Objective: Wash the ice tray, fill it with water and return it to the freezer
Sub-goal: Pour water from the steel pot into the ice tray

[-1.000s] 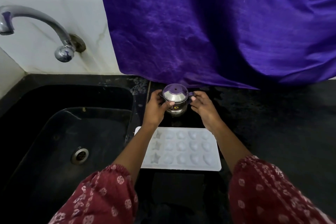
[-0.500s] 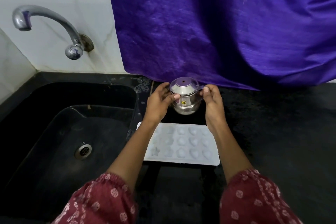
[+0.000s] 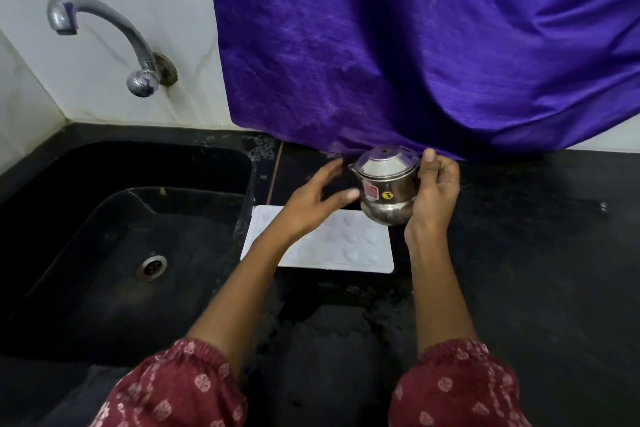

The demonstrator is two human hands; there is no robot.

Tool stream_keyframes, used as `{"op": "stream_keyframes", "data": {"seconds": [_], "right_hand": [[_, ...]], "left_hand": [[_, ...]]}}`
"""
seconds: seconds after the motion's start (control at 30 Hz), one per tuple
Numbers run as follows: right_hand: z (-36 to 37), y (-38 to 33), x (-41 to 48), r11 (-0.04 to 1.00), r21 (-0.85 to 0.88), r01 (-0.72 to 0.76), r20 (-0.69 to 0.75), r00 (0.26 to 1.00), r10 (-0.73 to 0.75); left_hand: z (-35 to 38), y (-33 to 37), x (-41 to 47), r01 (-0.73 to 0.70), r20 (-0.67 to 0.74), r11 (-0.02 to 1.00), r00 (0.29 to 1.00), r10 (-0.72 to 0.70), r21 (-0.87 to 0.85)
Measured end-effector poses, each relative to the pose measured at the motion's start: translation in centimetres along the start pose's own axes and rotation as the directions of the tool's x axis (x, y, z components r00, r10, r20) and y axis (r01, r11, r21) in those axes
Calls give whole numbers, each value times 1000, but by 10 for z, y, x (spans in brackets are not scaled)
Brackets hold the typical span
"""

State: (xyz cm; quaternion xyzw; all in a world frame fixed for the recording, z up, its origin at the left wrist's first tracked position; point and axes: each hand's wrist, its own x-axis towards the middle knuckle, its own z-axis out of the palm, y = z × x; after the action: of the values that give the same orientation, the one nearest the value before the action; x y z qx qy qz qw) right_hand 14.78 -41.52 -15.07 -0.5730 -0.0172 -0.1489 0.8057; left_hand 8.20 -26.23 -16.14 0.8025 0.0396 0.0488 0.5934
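Right hand (image 3: 434, 196) fingers (image 3: 428, 163) wrapped round small lidded steel pot with spout (image 3: 388, 189), lifted clear of black bench (image 3: 519, 253), centre frame. Left hand (image 3: 311, 208) open, fingers spread, just left of pot, gripping nothing. White rectangular ice tray (image 3: 346, 250) flat on bench directly below pot, long axis left-right, beside black sink (image 3: 104, 253). Half second back: both hands on pot; now left released, pot raised, nearer.
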Motion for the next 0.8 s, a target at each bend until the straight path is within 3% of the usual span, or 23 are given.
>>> {"op": "stream_keyframes", "data": {"seconds": [0.13, 0.3, 0.5, 0.8], "right_hand": [[-15, -5, 0, 1000, -8, 16, -53, 998, -17], [-24, -14, 0, 996, -81, 34, -97, 994, -42], [-35, -13, -1, 989, -143, 38, -93, 994, -51], [-45, -9, -1, 973, -231, 24, -63, 997, -40]], "left_hand": [[-30, -42, -11, -9, 26, 832, 1000, -7, 554], [-52, -75, -23, 143, -17, 582, 976, -217, 801], [-59, -97, -35, 211, -46, 532, 951, -306, 820], [-52, -114, -46, 263, -140, 655, 962, -235, 708]]}}
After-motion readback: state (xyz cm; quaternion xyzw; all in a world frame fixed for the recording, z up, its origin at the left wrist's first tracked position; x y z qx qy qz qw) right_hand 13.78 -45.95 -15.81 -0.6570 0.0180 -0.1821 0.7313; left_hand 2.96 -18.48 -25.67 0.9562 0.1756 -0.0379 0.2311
